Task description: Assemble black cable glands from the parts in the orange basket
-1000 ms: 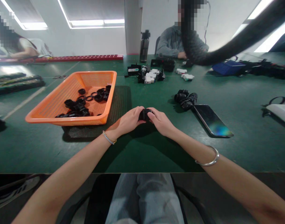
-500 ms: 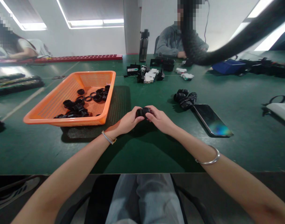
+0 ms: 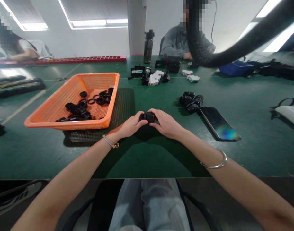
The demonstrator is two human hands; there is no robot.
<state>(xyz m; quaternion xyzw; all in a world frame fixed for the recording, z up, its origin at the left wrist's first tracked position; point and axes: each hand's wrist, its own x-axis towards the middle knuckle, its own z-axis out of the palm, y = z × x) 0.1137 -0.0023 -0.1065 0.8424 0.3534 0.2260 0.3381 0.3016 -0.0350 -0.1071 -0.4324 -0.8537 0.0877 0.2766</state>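
Observation:
A black ribbed plastic fitting [image 3: 148,117] is held between both hands, just above the green table. My left hand [image 3: 133,124] grips its left end between thumb and fingers. Around its right end my right hand [image 3: 167,124] is closed, with the thumb below and the fingers over the top. The fingertips hide both ends of the fitting. Left of my hands stands an orange perforated basket [image 3: 72,124], which holds several black fittings [image 3: 80,113] and rings [image 3: 91,101]. A small pile of similar black fittings [image 3: 192,103] lies to the right.
A phone [image 3: 219,124] lies right of my right hand. Farther back are white and black parts [image 3: 155,77], a dark bottle [image 3: 148,46] and a blue bag [image 3: 236,69]. A person in grey [image 3: 174,43] sits across the green table [image 3: 147,157]. A thick black strap [image 3: 224,57] hangs close above.
My right thumb and fingers have shifted slightly around the fitting, and more of its right part shows. A co-worker's hand has come into view at the far right edge.

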